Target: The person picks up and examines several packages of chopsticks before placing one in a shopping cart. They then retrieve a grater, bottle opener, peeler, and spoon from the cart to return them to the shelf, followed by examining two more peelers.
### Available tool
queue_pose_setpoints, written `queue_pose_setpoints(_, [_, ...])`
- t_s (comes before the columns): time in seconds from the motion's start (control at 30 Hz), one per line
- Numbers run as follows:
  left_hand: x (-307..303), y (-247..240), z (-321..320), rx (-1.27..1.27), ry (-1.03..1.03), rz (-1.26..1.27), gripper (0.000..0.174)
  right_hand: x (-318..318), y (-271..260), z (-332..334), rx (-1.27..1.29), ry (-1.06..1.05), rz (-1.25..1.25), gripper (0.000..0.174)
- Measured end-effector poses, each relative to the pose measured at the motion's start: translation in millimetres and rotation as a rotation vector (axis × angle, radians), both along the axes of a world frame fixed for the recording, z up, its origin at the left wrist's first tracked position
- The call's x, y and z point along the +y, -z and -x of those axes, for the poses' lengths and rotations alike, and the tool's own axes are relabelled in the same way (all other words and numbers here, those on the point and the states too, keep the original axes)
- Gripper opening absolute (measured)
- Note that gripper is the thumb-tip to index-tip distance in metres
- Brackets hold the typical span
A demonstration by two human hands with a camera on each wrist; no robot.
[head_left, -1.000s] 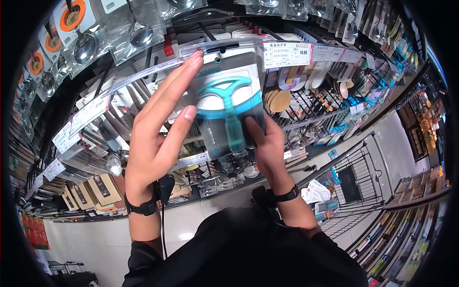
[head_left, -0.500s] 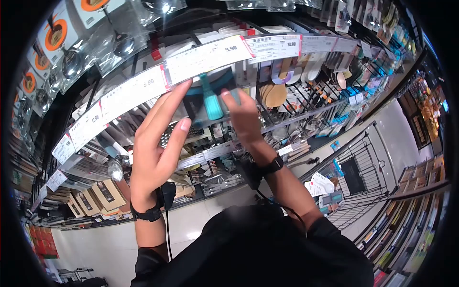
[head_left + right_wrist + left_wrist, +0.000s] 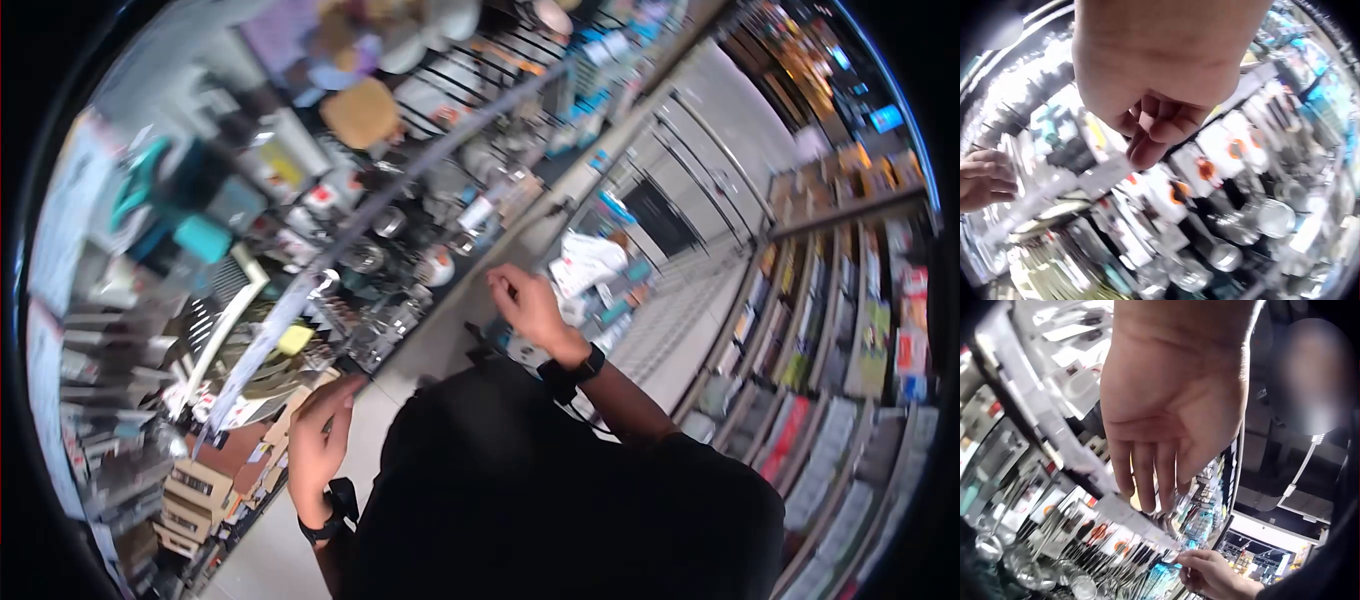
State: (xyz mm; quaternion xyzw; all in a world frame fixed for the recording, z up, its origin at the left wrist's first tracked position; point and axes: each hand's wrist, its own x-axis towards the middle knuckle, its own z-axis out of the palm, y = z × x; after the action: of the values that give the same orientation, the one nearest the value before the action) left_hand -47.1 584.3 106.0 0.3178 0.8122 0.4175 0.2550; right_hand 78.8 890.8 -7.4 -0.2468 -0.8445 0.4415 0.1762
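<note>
My left hand [image 3: 320, 445] is low in front of the shelves in the head view, holding nothing. In the left wrist view, its palm faces the camera and the fingers of the left hand [image 3: 1169, 406] are extended. To the right, my right hand [image 3: 535, 318] is empty and in front of the lower shelf edge. The right wrist view shows the right hand [image 3: 1154, 81] with its fingers loosely bent. A blurred teal-handled tool [image 3: 203, 238] in dark packaging is among the shelf goods, apart from both hands.
A wire shopping cart [image 3: 655, 215] with white and teal packages [image 3: 590, 265] stands right of the shelves. Cardboard boxes [image 3: 190, 495] fill the lower left shelf. Another stocked shelf [image 3: 815, 400] runs along the right side. Price strips edge the racks.
The right hand has let go of the teal tool's package and come back toward the body. The left hand has lowered too. The head view has swung right, toward the cart.
</note>
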Motion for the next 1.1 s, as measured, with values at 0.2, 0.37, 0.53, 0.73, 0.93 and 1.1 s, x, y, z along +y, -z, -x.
queue_pose_setpoints(0.2, [21, 43, -27, -0.057, 0.033, 0.231, 0.024, 44, 223, -177, -0.964, -0.116, 0.053, 0.033])
queue_pose_setpoints(0.37, [65, 41, -21, 0.088, 0.268, 0.225, 0.025, 3, 295, -233, -0.926, -0.362, 0.359, 0.031])
queue_pose_setpoints(0.53, [97, 45, -32, -0.017, 0.230, 0.394, 0.025, 3, 286, -199, -0.715, 0.021, 0.173, 0.024])
queue_pose_setpoints(0.73, [118, 61, -58, 0.017, 0.296, 0.455, 0.024, 46, 299, -162, -0.768, -0.254, -0.242, 0.089])
queue_pose_setpoints(0.93, [117, 63, -76, 0.057, 0.204, 0.423, 0.024, 32, 315, -158, -0.949, -0.379, -0.445, 0.113])
queue_pose_setpoints(1.1, [111, 62, -88, 0.023, 0.138, 0.487, 0.024, 17, 336, -173, -0.860, -0.442, -0.689, 0.053])
